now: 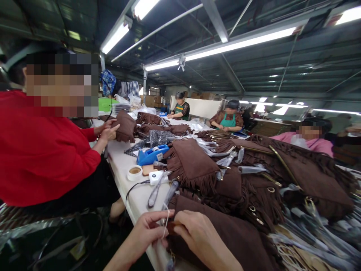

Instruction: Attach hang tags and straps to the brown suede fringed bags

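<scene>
My left hand [149, 227] pinches a thin white string [167, 222] that hangs in a loop between my two hands. Close beside it, my right hand [194, 229] has its fingers curled around a small brown piece [172, 227], partly hidden by the fingers. Under and behind my hands lies a dark brown bag [222, 229] at the table's near edge. Plastic-wrapped straps [170, 194] rest just beyond my fingertips.
More fringed brown bags [194, 158] heap across the table [124, 165]. A blue tape dispenser [152, 154], tape roll [134, 172] and white corded box [156, 177] stand near the left edge. A person in red [45, 150] holds a bag at left; others sit farther back.
</scene>
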{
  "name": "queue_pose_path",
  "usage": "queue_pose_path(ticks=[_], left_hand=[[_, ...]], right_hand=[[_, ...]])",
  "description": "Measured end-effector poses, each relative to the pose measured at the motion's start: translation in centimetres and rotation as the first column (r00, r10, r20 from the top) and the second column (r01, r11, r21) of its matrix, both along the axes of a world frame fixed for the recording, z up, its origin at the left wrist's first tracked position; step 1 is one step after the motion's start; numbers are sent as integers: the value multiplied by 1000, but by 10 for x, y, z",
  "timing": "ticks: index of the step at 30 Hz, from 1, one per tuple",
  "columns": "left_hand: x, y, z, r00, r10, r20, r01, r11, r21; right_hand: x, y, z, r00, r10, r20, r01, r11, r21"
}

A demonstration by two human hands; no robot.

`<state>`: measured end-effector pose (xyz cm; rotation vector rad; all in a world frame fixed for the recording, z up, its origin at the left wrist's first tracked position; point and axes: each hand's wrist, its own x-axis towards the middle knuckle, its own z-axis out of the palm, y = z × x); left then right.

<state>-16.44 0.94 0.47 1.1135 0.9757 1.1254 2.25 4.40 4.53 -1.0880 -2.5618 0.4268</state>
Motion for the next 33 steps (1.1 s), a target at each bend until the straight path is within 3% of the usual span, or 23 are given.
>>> queue_pose_path(ticks=[3, 7, 9, 12, 14, 16, 18, 20, 22, 25, 28, 33], left_hand=[[10, -5, 20, 990, -89, -113, 105, 984, 144], [16, -11, 40, 914, -7, -405, 67, 989, 135], [17, -11, 41, 885, 30, -465, 46, 987, 153], [15, -5, 32, 942, 42, -332, 10, 988, 156], [11, 1, 21, 983, 81, -164, -70, 995, 74], [6, 7, 9, 980, 197, 26, -195, 979, -50], [1, 11, 2, 918, 343, 200, -316, 936, -152], [-6, 10, 5, 852, 436, 289, -406, 899, -162], [-14, 7, 18, 816, 475, 330, -477, 875, -80], [-31, 1, 42, 753, 538, 377, -592, 805, 33], [-47, -3, 50, 741, 604, 292, -640, 767, 40], [-62, -1, 31, 759, 635, 148, -644, 764, 25]], right_hand=[[-5, -1, -4, 983, 47, -177, -49, 999, -12], [-13, -4, -9, 973, -102, -205, 107, 994, 11], [-15, -5, -11, 972, -61, -227, 83, 992, 92], [-14, -3, -15, 917, 51, -396, -10, 994, 106], [-10, 2, -19, 833, 4, -554, 9, 1000, 21], [-4, 8, -20, 788, -60, -613, 38, 998, -49], [1, 11, -20, 837, -17, -547, -25, 997, -70], [5, 10, -19, 907, 68, -416, -126, 986, -113], [7, 8, -21, 951, 98, -295, -152, 974, -166], [6, 4, -26, 984, 30, -174, -62, 982, -180], [2, 2, -30, 997, -20, -80, 8, 989, -150], [-5, -2, -27, 975, -96, 199, 95, 995, 14]])
